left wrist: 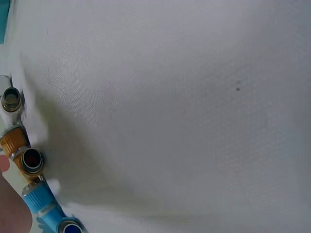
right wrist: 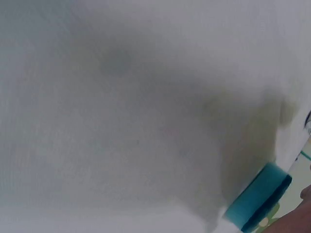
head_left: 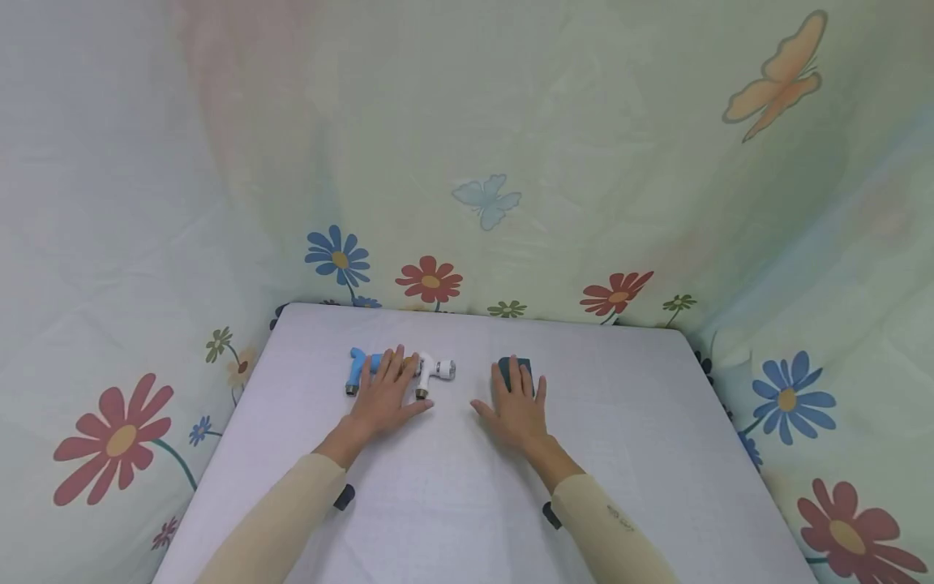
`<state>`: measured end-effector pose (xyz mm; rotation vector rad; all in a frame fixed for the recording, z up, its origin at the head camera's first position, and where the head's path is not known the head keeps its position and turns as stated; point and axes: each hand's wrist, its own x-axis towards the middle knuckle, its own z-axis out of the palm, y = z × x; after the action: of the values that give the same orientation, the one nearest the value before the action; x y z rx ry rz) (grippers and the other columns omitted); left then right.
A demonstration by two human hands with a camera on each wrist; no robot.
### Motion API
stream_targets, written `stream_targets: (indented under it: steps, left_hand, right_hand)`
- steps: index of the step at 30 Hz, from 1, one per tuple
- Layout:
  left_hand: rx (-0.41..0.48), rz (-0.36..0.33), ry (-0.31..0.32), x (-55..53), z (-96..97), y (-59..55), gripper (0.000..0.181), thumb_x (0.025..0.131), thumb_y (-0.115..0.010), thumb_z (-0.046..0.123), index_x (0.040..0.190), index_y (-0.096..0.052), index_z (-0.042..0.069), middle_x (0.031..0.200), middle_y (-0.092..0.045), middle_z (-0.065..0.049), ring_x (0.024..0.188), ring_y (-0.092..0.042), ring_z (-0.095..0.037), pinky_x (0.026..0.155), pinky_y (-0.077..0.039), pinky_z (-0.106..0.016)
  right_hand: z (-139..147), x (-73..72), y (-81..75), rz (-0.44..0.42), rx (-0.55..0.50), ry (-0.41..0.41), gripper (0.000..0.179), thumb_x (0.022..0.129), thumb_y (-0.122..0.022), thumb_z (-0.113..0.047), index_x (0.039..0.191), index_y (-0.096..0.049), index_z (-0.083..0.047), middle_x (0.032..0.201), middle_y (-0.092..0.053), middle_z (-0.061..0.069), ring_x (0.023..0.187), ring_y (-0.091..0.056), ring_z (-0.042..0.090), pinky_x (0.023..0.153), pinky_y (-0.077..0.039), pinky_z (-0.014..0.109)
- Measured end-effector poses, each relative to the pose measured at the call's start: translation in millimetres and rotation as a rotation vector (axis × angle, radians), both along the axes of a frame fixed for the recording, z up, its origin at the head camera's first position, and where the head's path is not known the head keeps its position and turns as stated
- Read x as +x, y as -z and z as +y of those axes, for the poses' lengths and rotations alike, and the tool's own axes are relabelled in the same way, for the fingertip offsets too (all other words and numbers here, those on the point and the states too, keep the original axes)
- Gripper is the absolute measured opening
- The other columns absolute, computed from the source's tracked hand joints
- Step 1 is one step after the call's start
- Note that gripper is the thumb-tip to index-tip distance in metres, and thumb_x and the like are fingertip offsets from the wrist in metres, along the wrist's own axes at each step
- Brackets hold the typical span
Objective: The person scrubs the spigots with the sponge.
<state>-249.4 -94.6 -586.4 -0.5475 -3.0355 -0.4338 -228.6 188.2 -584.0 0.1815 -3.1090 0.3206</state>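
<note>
In the head view my left hand (head_left: 383,403) lies spread, fingers straight, over a row of small plastic taps. A blue tap (head_left: 355,373) shows left of its fingers and a white tap (head_left: 426,375) with a silver end shows on the right. Between them an orange tap (left wrist: 14,141) appears in the left wrist view, mostly covered by the fingers in the head view. My right hand (head_left: 520,411) is also spread, its fingers over a dark teal sponge (head_left: 505,370). From the right wrist, the sponge looks like a block with a darker blue layer.
A white cloth covers the table (head_left: 452,503), whose back edge meets a curtain (head_left: 409,146) printed with flowers and butterflies. Curtain also hangs at both sides. Small black pieces (head_left: 344,496) sit under each wrist.
</note>
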Motion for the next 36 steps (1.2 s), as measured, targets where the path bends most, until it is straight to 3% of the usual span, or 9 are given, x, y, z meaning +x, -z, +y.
stream_targets:
  steps: [7, 11, 30, 36]
  left_hand:
    - [0.039, -0.016, 0.017, -13.5, -0.5, 2.2, 0.1, 0.093, -0.063, 0.068, 0.167, -0.021, 0.016, 0.174, -0.016, -0.018, 0.161, -0.013, -0.041, 0.125, 0.002, -0.072]
    - [0.009, -0.022, 0.028, -18.5, -1.6, -1.3, 0.104, 0.091, -0.065, 0.07, 0.168, -0.019, 0.017, 0.175, -0.015, -0.016, 0.161, -0.013, -0.04, 0.125, 0.003, -0.072]
    - [0.041, -0.09, 0.042, -26.2, -0.5, -2.1, 0.105, 0.09, -0.066, 0.069, 0.168, -0.018, 0.018, 0.175, -0.012, -0.015, 0.162, -0.01, -0.039, 0.125, 0.007, -0.071]
    - [0.009, -0.103, 0.054, -28.7, -3.6, -1.8, 0.107, 0.089, -0.068, 0.07, 0.168, -0.017, 0.018, 0.175, -0.014, -0.016, 0.162, -0.011, -0.039, 0.125, 0.005, -0.071]
  right_hand:
    - [16.4, -13.1, 0.1, -0.074, -0.045, 0.03, 0.093, 0.098, -0.051, -0.07, 0.168, -0.018, -0.018, 0.175, 0.001, 0.019, 0.16, -0.008, 0.044, 0.126, 0.001, 0.07]
    - [22.9, -19.1, 3.3, -0.081, -0.051, 0.056, 0.094, 0.097, -0.054, -0.068, 0.168, -0.02, -0.017, 0.175, -0.001, 0.021, 0.159, -0.011, 0.046, 0.126, -0.002, 0.071]
    - [26.7, -22.5, 1.4, -0.077, -0.069, 0.068, 0.095, 0.097, -0.058, -0.064, 0.167, -0.019, -0.014, 0.173, -0.009, 0.025, 0.157, -0.017, 0.047, 0.125, -0.004, 0.072]
    - [27.0, -24.4, 5.7, -0.104, -0.078, 0.069, 0.096, 0.098, -0.058, -0.064, 0.168, -0.016, -0.014, 0.173, -0.01, 0.024, 0.157, -0.017, 0.046, 0.126, -0.003, 0.071]
